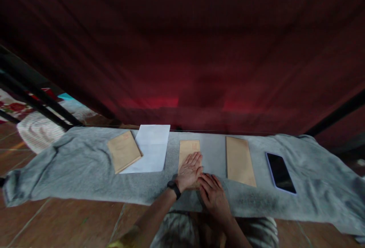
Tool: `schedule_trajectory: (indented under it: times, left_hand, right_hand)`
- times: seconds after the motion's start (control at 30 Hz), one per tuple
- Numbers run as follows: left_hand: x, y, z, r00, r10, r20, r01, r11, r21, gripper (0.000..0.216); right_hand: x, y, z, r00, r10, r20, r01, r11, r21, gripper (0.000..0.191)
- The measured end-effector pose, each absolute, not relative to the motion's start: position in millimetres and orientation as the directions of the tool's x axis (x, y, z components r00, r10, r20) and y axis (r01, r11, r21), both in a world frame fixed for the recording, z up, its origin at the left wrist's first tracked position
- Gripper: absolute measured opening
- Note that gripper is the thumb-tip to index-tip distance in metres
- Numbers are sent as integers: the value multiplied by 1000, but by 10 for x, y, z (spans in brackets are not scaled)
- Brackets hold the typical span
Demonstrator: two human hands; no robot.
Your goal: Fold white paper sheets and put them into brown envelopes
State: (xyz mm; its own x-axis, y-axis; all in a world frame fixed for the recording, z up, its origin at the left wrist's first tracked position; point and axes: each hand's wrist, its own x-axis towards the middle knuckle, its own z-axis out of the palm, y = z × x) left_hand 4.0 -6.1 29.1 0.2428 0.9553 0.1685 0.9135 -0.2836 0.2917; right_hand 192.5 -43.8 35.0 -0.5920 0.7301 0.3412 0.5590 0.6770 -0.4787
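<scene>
My left hand (190, 171) lies flat, fingers stretched out, on a brown envelope (188, 149) in the middle of the grey cloth (85, 168). My right hand (213, 194) rests beside it with fingers spread, its fingertips at the envelope's near right corner. A black watch (173, 189) is on my left wrist. Left of the hands, another brown envelope (123, 151) overlaps a white sheet of paper (152, 147). To the right lies a longer brown envelope (239, 160).
A phone (281, 173) with a dark screen lies face up at the right on the cloth. A dark red curtain (199, 50) hangs right behind the surface. Tiled floor (57, 221) shows below, with patterned cloths at the far left.
</scene>
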Motion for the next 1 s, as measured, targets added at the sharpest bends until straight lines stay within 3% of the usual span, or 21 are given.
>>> schedule_trajectory:
  times: [0.4, 0.73, 1.0]
  left_hand:
    - [47, -740, 352, 326, 922, 207, 897, -371, 239, 54]
    - [60, -960, 443, 291, 928, 233, 882, -355, 311, 52]
    - [38, -959, 412, 287, 926, 245, 872, -358, 332, 61]
  right_hand:
    - [1986, -356, 245, -543, 756, 365, 522, 644, -559, 34]
    - [1473, 273, 122, -650, 708, 278, 657, 706, -263, 49]
    - [1121, 769, 71, -575, 795, 195, 774, 606, -186, 53]
